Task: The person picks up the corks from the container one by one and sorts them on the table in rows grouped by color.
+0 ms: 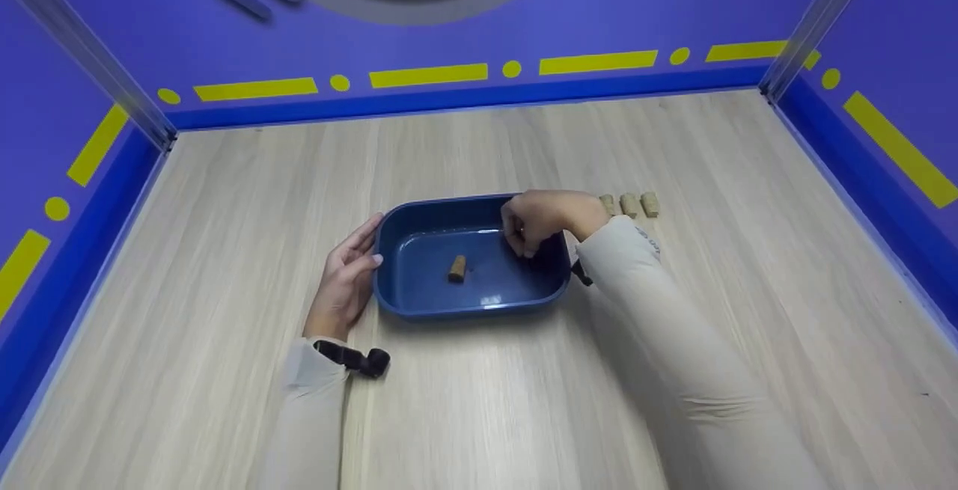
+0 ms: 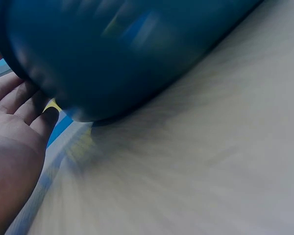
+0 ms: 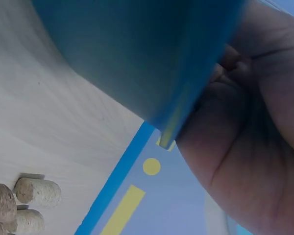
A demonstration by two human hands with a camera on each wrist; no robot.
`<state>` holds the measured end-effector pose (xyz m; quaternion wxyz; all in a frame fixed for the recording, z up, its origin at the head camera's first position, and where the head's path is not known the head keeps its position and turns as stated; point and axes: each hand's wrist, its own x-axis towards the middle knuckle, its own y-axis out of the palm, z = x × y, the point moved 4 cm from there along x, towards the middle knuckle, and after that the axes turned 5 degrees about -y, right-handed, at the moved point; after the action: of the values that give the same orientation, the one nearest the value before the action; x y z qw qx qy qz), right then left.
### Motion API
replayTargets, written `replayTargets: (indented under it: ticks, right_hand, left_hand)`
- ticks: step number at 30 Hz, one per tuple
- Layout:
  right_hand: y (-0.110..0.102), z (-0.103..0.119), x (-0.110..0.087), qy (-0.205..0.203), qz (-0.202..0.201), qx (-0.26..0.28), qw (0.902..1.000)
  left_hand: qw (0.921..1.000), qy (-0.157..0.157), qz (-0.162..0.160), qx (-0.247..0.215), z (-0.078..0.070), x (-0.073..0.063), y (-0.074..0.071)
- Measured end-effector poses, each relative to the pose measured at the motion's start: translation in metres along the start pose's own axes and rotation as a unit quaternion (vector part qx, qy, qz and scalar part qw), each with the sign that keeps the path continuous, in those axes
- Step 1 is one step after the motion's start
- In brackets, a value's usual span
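A dark blue rectangular tub (image 1: 473, 314) stands on the table with a brown cork (image 1: 457, 268) lying on its floor. At the tub's left end, my left hand (image 1: 346, 274) holds the wall, thumb over the rim and fingers along the outside. My right hand (image 1: 535, 219) reaches over the far right part of the rim, fingers bent down inside the tub near its right end. I cannot tell whether those fingertips hold anything. In the right wrist view, the tub wall (image 3: 122, 54) covers most of the fingers.
Several lighter corks (image 1: 629, 206) stand on the table in a row right of the tub, partly behind the right wrist. Blue-purple panels (image 1: 449, 49) with yellow marks close off the table's back and sides. Pale wood table (image 1: 464, 408) surrounds the tub.
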<state>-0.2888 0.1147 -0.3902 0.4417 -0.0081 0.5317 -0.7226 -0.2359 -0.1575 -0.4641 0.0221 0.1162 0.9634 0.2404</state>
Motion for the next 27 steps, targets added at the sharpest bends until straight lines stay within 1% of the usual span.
replayTargets:
  ticks: [6, 10, 15, 19, 22, 27]
  right_hand:
    - [-0.006, 0.001, -0.008, -0.021, -0.019, 0.068, 0.9973]
    - [-0.011, 0.002, -0.013, -0.037, -0.038, 0.090, 0.9945]
    - [-0.015, 0.001, -0.020, -0.049, -0.055, 0.122, 0.9898]
    - [-0.020, -0.001, -0.029, -0.062, -0.072, 0.145, 0.9849]
    - [-0.023, -0.005, -0.036, -0.074, -0.085, 0.140, 0.9837]
    - [-0.027, -0.015, -0.047, -0.085, -0.113, 0.104, 0.9844]
  left_hand:
    - [1.0000, 0.005, 0.006, -0.005, 0.000, 0.001, 0.000]
    - [0.9999, 0.008, 0.008, -0.006, 0.000, 0.000, 0.001]
    - [0.9999, 0.012, 0.004, -0.004, 0.001, 0.001, 0.000]
    - [1.0000, 0.008, 0.001, -0.001, 0.002, 0.001, -0.001]
    - [1.0000, 0.002, -0.004, 0.004, 0.002, 0.001, -0.002]
    - [0.9999, 0.000, -0.009, 0.011, 0.002, 0.001, -0.002]
